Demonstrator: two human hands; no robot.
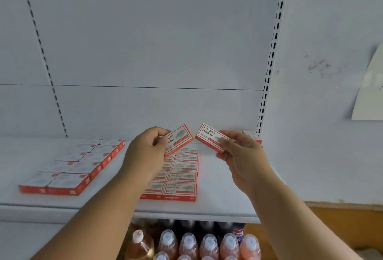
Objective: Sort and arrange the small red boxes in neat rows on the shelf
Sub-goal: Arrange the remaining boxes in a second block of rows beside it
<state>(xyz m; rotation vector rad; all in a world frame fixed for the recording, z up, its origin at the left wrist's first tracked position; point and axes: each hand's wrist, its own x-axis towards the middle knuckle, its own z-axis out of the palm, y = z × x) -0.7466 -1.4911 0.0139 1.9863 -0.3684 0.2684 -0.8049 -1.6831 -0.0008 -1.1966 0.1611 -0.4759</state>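
My left hand [145, 152] holds one small red-and-white box [179, 138], tilted, above the white shelf [223, 187]. My right hand [242, 152] holds a second box [209, 136], tilted the other way, so the two nearly meet corner to corner. Under my hands, a block of matching boxes [182, 176] lies flat in two neat columns, partly hidden by my left forearm. Another box [251, 135] sits behind my right hand at the shelf's back right.
A second block of red-edged white boxes [78, 166] lies in rows on the left of the shelf. Below the shelf stand several bottles with white caps [209, 243]. A slotted upright [271, 62] borders the shelf on the right.
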